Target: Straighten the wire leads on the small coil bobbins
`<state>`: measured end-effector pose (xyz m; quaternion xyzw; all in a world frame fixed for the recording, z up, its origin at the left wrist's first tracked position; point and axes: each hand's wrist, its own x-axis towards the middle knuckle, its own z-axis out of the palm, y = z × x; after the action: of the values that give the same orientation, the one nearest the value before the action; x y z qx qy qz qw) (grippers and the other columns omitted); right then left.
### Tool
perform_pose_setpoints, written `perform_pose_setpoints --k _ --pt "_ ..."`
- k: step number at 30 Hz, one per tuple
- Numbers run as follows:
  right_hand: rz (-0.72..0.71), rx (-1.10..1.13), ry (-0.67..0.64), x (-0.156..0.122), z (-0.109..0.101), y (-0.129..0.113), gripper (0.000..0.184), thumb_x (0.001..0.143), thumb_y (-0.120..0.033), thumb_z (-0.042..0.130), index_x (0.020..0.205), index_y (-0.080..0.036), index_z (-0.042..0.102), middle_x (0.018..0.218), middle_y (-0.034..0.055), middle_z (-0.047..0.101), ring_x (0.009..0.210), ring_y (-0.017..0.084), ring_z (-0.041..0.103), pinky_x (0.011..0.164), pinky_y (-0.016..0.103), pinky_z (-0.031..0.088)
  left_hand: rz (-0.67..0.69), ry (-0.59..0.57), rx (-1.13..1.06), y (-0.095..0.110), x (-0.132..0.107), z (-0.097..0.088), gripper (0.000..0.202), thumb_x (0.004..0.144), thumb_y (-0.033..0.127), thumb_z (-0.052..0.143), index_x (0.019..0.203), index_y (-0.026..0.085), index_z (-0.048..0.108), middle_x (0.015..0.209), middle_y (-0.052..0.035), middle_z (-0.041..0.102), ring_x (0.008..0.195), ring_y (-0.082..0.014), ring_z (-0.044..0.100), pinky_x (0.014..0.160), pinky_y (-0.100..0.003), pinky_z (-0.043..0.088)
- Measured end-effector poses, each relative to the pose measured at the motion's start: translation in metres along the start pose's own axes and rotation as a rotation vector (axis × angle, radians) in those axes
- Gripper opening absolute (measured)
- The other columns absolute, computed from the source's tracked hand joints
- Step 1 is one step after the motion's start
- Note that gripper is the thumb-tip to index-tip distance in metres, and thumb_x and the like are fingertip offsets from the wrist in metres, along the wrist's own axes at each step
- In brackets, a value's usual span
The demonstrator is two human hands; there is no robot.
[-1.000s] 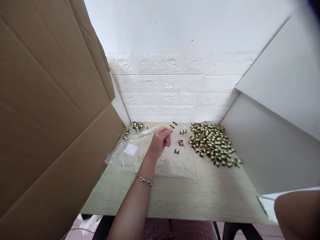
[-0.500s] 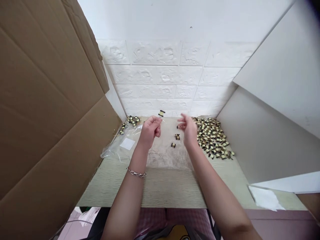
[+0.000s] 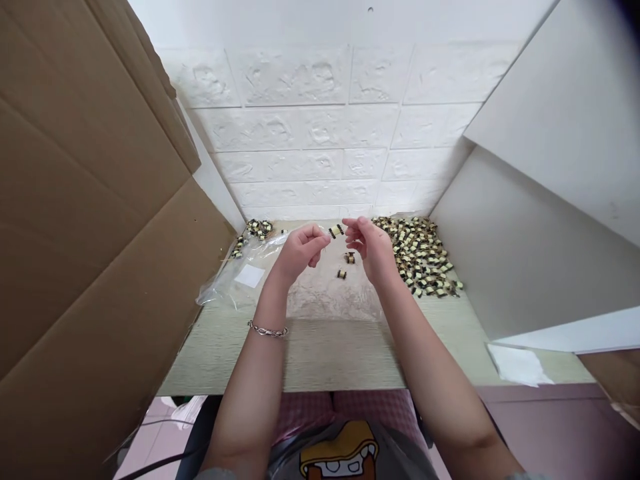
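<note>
White brick wall [image 3: 295, 127] behind; left hand [image 3: 298, 253] pinches a yellow-black component [image 3: 337, 231] in its fingers, right hand [image 3: 374, 250] nearby, fingers parted

The head camera looks forward and down across the table [image 3: 345, 360].

Cardboard [image 3: 90, 200] cut off left; pile [image 3: 425, 257] partly hidden.

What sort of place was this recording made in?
Probably a makeshift workspace for handling small parts, though whether home or workshop is unclear: a pile of black-and-yellow components on a tabletop, a cardboard panel at the left, and a white brick-patterned wall behind.
</note>
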<state>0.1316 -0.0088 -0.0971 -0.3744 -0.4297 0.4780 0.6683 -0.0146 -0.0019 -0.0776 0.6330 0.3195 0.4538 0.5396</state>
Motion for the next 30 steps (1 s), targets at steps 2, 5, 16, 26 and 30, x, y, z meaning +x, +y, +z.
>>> perform_pose_setpoints --k 2,5,16,26,30 --pt "-0.019 -0.073 0.01 -0.001 0.001 -0.002 0.026 0.066 -0.043 0.06 0.073 -0.019 0.065 0.058 -0.0029 0.05 0.054 0.007 0.044 0.053 0.021 0.037 -0.006 -0.022 0.058 0.002 -0.002 0.002 0.021 0.07 0.028 0.056 0.059 0.017 0.044 0.037 0.0081 0.036 0.032 -0.0039 0.033 0.035 -0.018 0.025" --pt "-0.048 -0.158 0.044 -0.002 0.001 -0.003 0.025 0.062 -0.042 0.064 0.066 -0.018 0.063 0.051 -0.004 0.047 0.051 0.008 0.041 0.052 0.022 0.035 -0.019 -0.041 0.12 0.002 -0.002 0.005 0.022 0.071 0.031 0.056 0.059 0.017 0.044 0.038 0.0073 0.038 0.033 -0.0042 0.035 0.036 -0.018 0.025" --pt "-0.545 -0.78 0.164 -0.007 -0.003 -0.006 0.027 0.078 -0.036 0.049 0.058 -0.018 0.05 0.058 -0.001 0.047 0.061 0.012 0.043 0.06 0.028 0.033 -0.04 0.058 0.102 -0.004 0.0 0.013 0.022 0.071 0.028 0.055 0.057 0.017 0.041 0.037 0.0079 0.037 0.033 -0.0041 0.033 0.036 -0.018 0.025" --pt "-0.611 -0.809 0.253 -0.007 -0.003 -0.005 0.023 0.083 -0.03 0.041 0.063 -0.019 0.044 0.063 -0.0006 0.046 0.064 0.013 0.044 0.061 0.027 0.035 -0.026 0.056 -0.019 -0.015 0.002 0.024 0.021 0.071 0.031 0.055 0.059 0.017 0.044 0.035 0.0081 0.035 0.032 -0.0052 0.034 0.035 -0.018 0.026" --pt "-0.738 -0.752 0.346 -0.011 0.002 -0.008 0.012 0.083 -0.026 0.04 0.083 -0.02 0.051 0.082 0.0039 0.053 0.082 0.016 0.049 0.073 0.031 0.038 -0.004 0.127 0.01 -0.012 0.0 0.026 0.021 0.071 0.033 0.055 0.06 0.018 0.046 0.037 0.0082 0.034 0.032 -0.0052 0.031 0.035 -0.019 0.023"
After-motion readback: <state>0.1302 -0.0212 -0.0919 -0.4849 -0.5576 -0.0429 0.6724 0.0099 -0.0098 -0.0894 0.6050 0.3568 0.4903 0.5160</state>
